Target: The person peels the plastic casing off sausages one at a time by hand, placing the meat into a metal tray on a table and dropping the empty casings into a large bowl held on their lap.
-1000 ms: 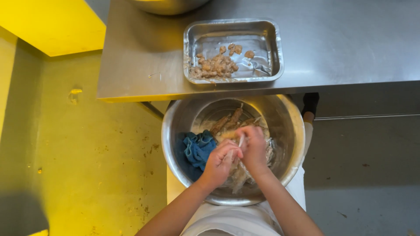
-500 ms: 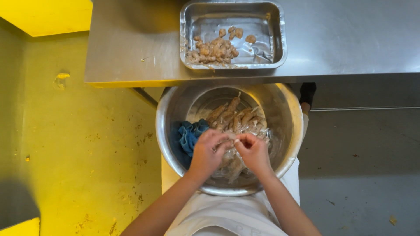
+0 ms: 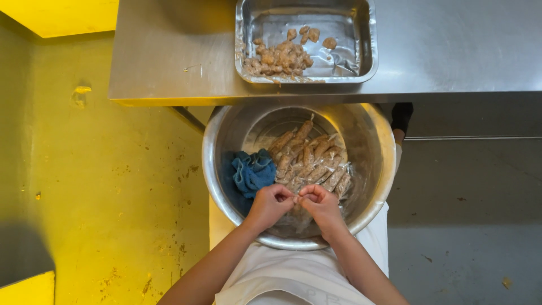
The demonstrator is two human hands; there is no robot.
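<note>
Both hands are down in the bowl here. The left hand [image 3: 272,202] and right hand [image 3: 318,202] are curled in tight and meet knuckle to knuckle over the near side of the pile, fingertips pinched together on what looks like one of the clear-wrapped pieces, though it's too small and too covered by the fingers to say exactly what part they've got.

Right past the fingers is the heap of wrapped sausage-like pieces [image 3: 310,161], brownish, in clear plastic, lying mostly lengthwise and filling the middle and right of the big steel bowl [image 3: 375,141]. A crumpled blue cloth [image 3: 252,172] sits inside the bowl on the left, touching the pile.

The bowl sits low, in front of the white apron [image 3: 282,277]. Beyond it is the steel worktop [image 3: 169,62], with a rectangular metal tray [image 3: 367,39] holding small brown chunks [image 3: 279,56] bunched to its left side. Yellow-lit floor [image 3: 84,186] off to the left.
</note>
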